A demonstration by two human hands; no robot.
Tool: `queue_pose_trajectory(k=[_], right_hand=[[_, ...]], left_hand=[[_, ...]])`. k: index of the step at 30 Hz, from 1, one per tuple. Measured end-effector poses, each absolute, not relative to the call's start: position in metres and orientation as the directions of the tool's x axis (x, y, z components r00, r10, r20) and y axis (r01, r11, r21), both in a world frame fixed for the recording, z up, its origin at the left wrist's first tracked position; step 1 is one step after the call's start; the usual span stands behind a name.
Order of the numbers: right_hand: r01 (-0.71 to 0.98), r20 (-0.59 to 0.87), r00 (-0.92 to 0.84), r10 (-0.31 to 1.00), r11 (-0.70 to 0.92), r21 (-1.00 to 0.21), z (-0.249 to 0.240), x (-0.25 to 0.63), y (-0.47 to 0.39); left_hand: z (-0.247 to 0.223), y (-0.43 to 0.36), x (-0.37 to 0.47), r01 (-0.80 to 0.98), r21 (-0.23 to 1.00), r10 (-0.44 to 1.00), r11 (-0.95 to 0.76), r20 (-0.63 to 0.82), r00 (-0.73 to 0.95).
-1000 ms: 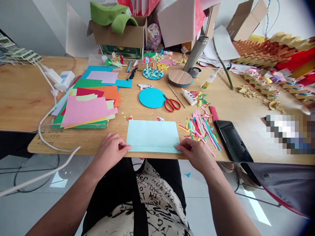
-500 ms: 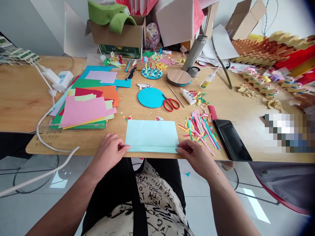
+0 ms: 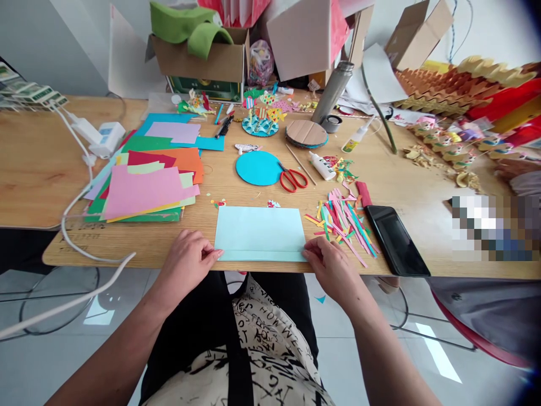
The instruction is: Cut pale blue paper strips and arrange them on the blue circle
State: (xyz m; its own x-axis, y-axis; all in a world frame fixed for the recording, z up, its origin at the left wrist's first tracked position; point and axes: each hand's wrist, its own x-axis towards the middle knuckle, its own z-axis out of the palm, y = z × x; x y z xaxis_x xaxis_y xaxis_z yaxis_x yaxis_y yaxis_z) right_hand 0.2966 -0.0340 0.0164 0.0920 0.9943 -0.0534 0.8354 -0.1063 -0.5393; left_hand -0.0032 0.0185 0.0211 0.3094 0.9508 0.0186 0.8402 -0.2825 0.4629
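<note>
The left hand (image 3: 188, 259) pinches the near left corner of the paper (image 3: 260, 228) between thumb and fingers; the right hand (image 3: 332, 265) pinches the near right corner likewise. The pale blue paper lies flat between the hands, at the table's (image 3: 135, 238) near edge, with a narrow band (image 3: 262, 256) along its near side, apparently folded over. The step in hand looks like lining up or creasing that band. The next move would seem to call for even pressure along the crease, with both corners kept level so the fold runs straight.

Just beyond the right hand lie loose strips (image 3: 337, 217), and to its right the phone (image 3: 395, 242). Beyond the left hand, further left, is the coloured stack (image 3: 141, 192). Ahead of both hands, past the paper, the scissors (image 3: 295, 178) touch the blue disc (image 3: 257, 168); the glue (image 3: 322, 166) lies ahead of the right hand. Farther off, the flask (image 3: 332, 93) leans.
</note>
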Motion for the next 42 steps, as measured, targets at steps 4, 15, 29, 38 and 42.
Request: queue_pose_trajectory(k=[4, 15, 29, 38, 42], right_hand=[[0.876, -0.024, 0.078, 0.997, -0.080, -0.476, 0.016, 0.295, -0.034], [0.935, 0.069, -0.018, 0.997, 0.041, -0.351, 0.007, 0.297, -0.037], [0.942, 0.071, -0.028, 0.997, 0.051, -0.331, 0.004, 0.298, -0.039], [0.946, 0.094, -0.054, 0.994, 0.081, -0.313, 0.001, 0.299, -0.038], [0.948, 0.106, -0.074, 0.992, 0.103, -0.302, 0.001, 0.300, -0.038]], left_hand=[[0.021, 0.018, -0.004, 0.838, 0.463, 0.947, -0.289, 0.011, 0.320], [0.019, 0.016, -0.004, 0.844, 0.464, 0.954, -0.270, 0.012, 0.299], [0.018, 0.014, -0.004, 0.835, 0.440, 0.933, -0.332, 0.022, 0.360], [0.020, 0.021, 0.000, 0.867, 0.410, 0.946, -0.282, -0.033, 0.323], [0.024, 0.023, 0.001, 0.874, 0.398, 0.941, -0.280, -0.065, 0.331]])
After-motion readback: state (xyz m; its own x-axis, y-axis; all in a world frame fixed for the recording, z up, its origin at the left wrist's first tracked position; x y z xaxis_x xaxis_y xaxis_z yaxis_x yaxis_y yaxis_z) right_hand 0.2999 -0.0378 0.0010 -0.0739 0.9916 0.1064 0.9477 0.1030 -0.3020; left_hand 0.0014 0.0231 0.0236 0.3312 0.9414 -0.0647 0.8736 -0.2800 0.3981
